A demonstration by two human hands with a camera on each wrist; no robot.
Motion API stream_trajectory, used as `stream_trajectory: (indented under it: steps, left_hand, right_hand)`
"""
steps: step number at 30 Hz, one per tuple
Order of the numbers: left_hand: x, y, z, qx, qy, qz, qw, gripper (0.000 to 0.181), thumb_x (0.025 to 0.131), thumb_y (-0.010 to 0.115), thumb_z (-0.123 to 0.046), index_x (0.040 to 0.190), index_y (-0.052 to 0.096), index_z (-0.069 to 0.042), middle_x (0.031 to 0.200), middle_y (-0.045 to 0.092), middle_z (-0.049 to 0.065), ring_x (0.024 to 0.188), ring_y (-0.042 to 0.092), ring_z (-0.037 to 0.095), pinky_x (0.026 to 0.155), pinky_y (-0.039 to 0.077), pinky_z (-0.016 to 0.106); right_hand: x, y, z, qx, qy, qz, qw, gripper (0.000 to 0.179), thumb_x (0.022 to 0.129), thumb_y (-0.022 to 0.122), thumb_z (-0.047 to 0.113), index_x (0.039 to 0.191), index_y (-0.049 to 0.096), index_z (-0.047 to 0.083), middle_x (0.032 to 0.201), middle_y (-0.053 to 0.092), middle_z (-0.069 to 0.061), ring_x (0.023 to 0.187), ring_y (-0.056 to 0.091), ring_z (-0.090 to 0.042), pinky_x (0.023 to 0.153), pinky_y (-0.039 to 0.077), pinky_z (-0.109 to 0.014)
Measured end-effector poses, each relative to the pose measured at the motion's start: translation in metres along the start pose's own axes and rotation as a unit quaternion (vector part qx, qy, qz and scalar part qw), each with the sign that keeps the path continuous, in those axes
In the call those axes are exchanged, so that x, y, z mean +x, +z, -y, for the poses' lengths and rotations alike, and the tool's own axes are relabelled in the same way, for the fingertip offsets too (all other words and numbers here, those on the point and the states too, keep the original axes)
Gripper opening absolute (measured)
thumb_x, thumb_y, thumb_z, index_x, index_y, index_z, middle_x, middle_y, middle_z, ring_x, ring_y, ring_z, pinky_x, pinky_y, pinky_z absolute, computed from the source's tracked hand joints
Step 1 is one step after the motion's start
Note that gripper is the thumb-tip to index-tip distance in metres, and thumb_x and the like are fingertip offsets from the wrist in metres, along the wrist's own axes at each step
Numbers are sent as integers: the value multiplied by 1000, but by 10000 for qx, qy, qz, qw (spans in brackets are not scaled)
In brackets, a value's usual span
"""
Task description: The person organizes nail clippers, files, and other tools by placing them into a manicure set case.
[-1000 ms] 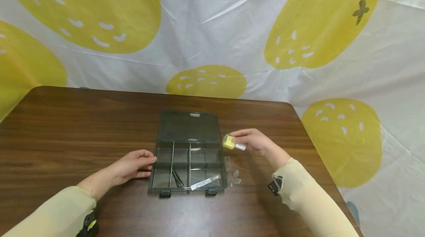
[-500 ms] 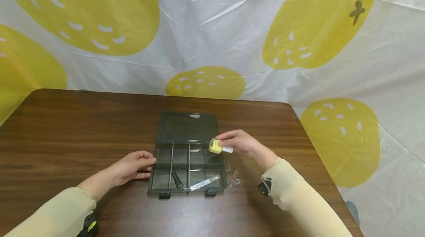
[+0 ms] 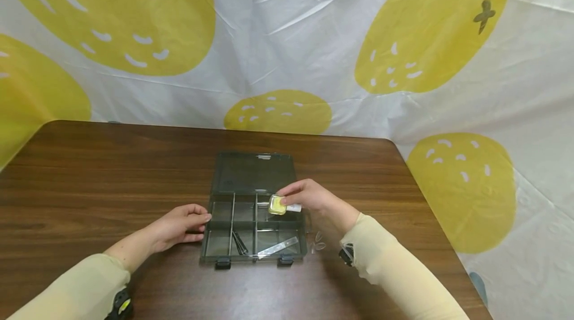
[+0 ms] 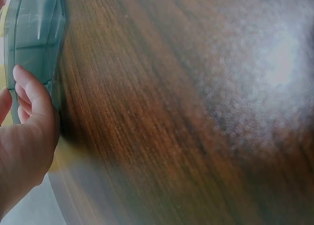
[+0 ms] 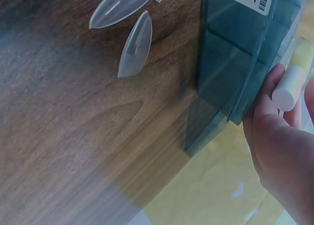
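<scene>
My right hand (image 3: 314, 197) pinches a nail polish bottle (image 3: 277, 205) with yellow polish and a white cap (image 5: 287, 93). The bottle lies tilted on its side over the back right part of a smoky grey divided box (image 3: 222, 249), whose lid (image 3: 255, 173) is folded back. At the box's left wall, my left hand (image 3: 181, 224) has relaxed fingers (image 4: 37, 95) right at the edge. In the front compartments lie several slim black pieces (image 3: 239, 243) and a flat silver strip (image 3: 278, 246).
Several clear almond-shaped nail tips (image 5: 135, 45) lie on the brown wood table (image 3: 112, 175), right of the box. Two dark latches (image 3: 222, 263) project from the box's front. A white curtain with yellow fruit (image 3: 278, 110) hangs behind the table.
My right hand has carried the nail polish bottle leftward, from beyond the box's right edge to over its back compartments. The left hand has stayed at the box's left side.
</scene>
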State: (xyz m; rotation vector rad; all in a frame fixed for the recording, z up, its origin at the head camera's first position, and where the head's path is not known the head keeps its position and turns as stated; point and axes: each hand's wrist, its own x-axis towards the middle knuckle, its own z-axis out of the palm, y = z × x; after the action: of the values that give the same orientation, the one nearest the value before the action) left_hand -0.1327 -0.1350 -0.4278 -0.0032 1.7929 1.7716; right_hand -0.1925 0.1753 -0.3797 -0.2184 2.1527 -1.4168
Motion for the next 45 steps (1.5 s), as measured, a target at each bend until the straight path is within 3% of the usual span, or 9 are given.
stream_trajectory:
  steps: [5, 11, 14, 20, 24, 34, 40, 45]
  left_hand:
    - [0, 0, 0, 18, -1, 27, 10000, 24, 96, 52, -19, 109, 43, -1, 92, 49, 0, 84, 51, 9, 75, 54, 23]
    - [1, -2, 1, 47, 10, 73, 10000, 24, 96, 52, -20, 109, 42, -1, 93, 48, 0, 85, 50, 10, 75, 54, 24]
    - [1, -2, 2, 52, 9, 71, 10000, 25, 96, 52, -20, 109, 43, -1, 93, 48, 0, 85, 50, 10, 75, 54, 24]
    - [1, -2, 2, 48, 14, 77, 10000, 27, 96, 52, -20, 111, 42, 0, 94, 49, 0, 85, 51, 10, 76, 54, 24]
    - [1, -1, 1, 45, 11, 64, 10000, 26, 96, 52, -19, 110, 43, 0, 93, 49, 0, 85, 51, 9, 75, 54, 23]
    - [1, -2, 1, 30, 29, 47, 10000, 23, 95, 52, -18, 108, 43, -1, 90, 49, -1, 84, 51, 9, 75, 54, 23]
    - [3, -3, 3, 58, 25, 46, 10000, 25, 95, 52, -19, 109, 43, 0, 91, 48, 0, 85, 50, 10, 76, 54, 23]
    - [2, -2, 2, 43, 25, 31, 10000, 24, 95, 52, -18, 108, 43, -1, 92, 48, 0, 85, 50, 10, 76, 54, 23]
  right_hand:
    - [1, 6, 1, -485, -75, -141, 9987, 28, 80, 67, 1, 107, 64, -9, 83, 71, -5, 68, 58, -3, 65, 49, -18]
    - [1, 15, 2, -1392, -148, -202, 9899, 20, 82, 68, 3, 102, 69, -3, 101, 70, -15, 84, 62, -10, 76, 53, -24]
    - [1, 20, 3, -1880, -277, -268, 9814, 17, 82, 68, 4, 98, 71, 0, 100, 70, -14, 87, 63, -14, 74, 54, -24]
    - [-2, 26, 7, -2854, -477, -542, 9557, 12, 80, 69, 1, 91, 72, 4, 91, 71, -8, 78, 61, -11, 67, 50, -20]
    - [-6, 25, 13, -3044, -595, -633, 9486, 14, 80, 68, -1, 93, 72, 4, 91, 71, -8, 79, 62, -13, 68, 51, -21]
    - [-21, 2, 15, -2432, -632, -671, 9656, 17, 81, 67, 3, 97, 69, -1, 87, 69, -8, 74, 60, -9, 64, 50, -20]
    - [-32, -17, 0, -1853, -401, -791, 9787, 15, 80, 64, 2, 93, 68, -4, 79, 69, -9, 62, 57, -9, 58, 52, -26]
    - [-44, -31, -19, -1650, -316, -609, 9839, 14, 81, 63, 2, 92, 66, -5, 77, 68, -12, 58, 58, -12, 59, 56, -33]
